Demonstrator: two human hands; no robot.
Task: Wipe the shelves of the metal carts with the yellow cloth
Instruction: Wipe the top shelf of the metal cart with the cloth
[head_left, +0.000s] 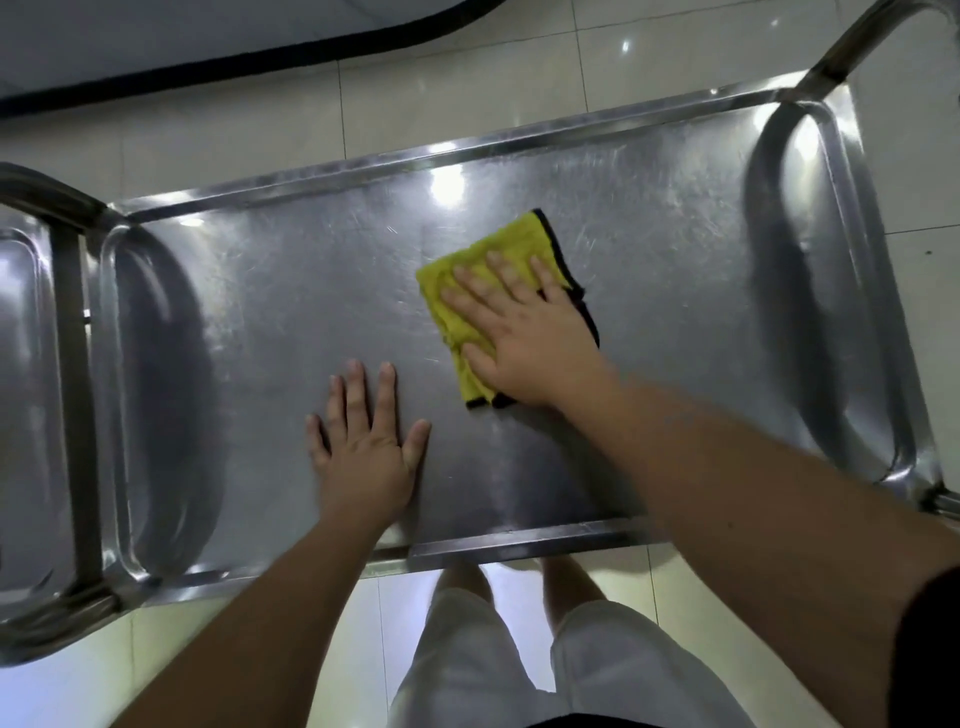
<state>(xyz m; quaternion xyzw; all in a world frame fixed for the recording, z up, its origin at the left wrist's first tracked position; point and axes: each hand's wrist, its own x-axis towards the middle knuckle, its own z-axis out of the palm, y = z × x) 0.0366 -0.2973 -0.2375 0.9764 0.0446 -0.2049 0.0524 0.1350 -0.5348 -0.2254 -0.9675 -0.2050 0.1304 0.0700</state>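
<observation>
A metal cart's top shelf (291, 291) fills the middle of the head view, scratched and shiny, with a raised rim. A folded yellow cloth (498, 244) with a black edge lies on it, right of centre. My right hand (524, 332) presses flat on the cloth with straight, spread fingers. My left hand (363, 436) rests flat on the bare shelf to the left of the cloth, near the front rim, fingers straight.
A second metal cart (31, 364) stands against the left end of this one. The cart's handle frame (852, 47) rises at the far right. Pale tiled floor (467, 73) surrounds the carts, and a dark-edged mat (208, 78) lies beyond. My legs show below the front rim.
</observation>
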